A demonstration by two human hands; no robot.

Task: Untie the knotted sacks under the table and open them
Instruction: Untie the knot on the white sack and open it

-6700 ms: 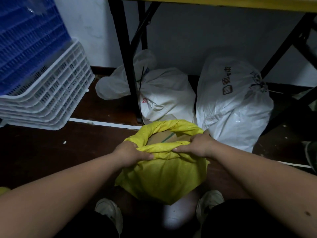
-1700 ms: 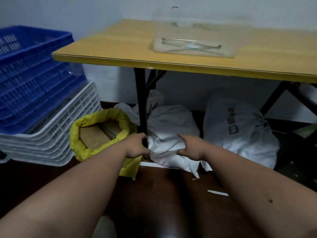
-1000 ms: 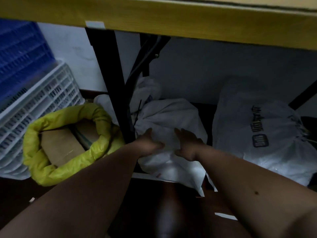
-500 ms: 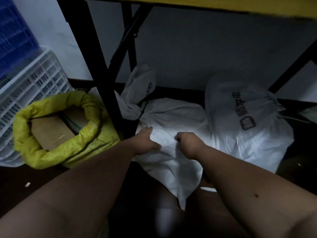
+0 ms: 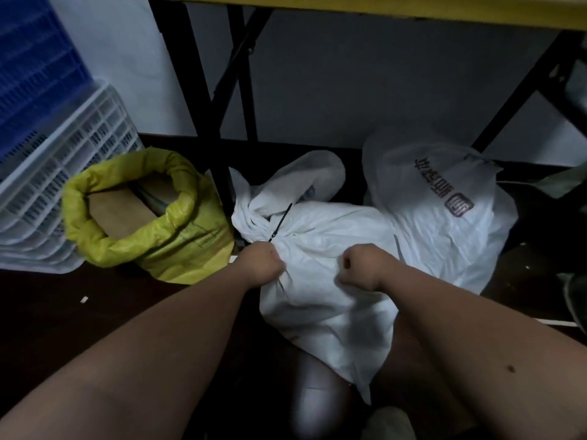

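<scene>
Bunching its cloth in both fists, the middle white sack (image 5: pixel 320 249) is gripped by the left hand (image 5: pixel 262 263) and right hand (image 5: pixel 362 265) — likely for dragging out, its black-tied neck (image 5: pixel 270 220) at eleven o'clock, under the table (image 5: pixel 381 11).

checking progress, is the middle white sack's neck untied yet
No, the white sack has its neck bunched under a black tie, both hands gripping its body.
</scene>
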